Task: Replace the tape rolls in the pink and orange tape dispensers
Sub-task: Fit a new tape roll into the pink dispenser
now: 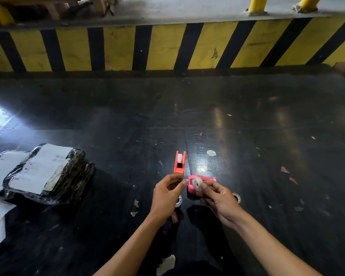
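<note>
The orange tape dispenser (pixel 179 162) stands on the dark floor with a whitish roll inside it. Just in front of it lies the pink tape dispenser (pixel 202 181), partly behind my fingers. My right hand (pixel 219 202) holds a clear tape roll (pixel 198 184) over the pink dispenser. My left hand (pixel 167 196) pinches the roll's loose tape end (pixel 184 180) between thumb and forefinger. Two empty tape cores lie on the floor: one core (pixel 178 201) under my left hand and another core (pixel 236 197) right of my right hand.
Plastic-wrapped parcels with white labels (pixel 42 174) sit at the left. A yellow-and-black striped kerb (pixel 167 46) runs across the back. Paper scraps and bits of litter (pixel 211 152) dot the shiny black floor.
</note>
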{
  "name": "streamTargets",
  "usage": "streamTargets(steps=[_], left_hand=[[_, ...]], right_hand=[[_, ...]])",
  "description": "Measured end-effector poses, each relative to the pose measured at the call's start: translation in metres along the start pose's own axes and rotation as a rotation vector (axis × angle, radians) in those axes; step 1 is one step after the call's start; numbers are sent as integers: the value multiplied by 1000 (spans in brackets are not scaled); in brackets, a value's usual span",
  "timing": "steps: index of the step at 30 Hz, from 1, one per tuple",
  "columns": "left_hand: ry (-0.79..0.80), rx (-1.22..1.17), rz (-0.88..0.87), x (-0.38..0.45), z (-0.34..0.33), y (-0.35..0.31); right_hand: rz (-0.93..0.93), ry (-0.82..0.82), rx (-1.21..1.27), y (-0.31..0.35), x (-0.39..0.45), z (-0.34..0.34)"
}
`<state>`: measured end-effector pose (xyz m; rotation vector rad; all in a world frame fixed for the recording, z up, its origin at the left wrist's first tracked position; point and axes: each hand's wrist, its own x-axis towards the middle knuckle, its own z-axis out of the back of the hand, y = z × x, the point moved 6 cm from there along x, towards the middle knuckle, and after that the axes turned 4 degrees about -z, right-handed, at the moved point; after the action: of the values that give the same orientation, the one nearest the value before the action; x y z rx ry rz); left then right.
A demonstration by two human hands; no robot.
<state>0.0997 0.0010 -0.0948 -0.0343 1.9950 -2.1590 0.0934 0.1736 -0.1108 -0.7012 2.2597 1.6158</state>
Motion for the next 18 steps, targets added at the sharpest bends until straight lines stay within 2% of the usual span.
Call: streamTargets(steps=[5,18], left_hand=[[9,37,-71,1,-7,-12],[-118,152,-156,-5,-1,-16]], right_hand=[[39,-17,155,11,3,-13],[19,45,134,14,-2,-34]])
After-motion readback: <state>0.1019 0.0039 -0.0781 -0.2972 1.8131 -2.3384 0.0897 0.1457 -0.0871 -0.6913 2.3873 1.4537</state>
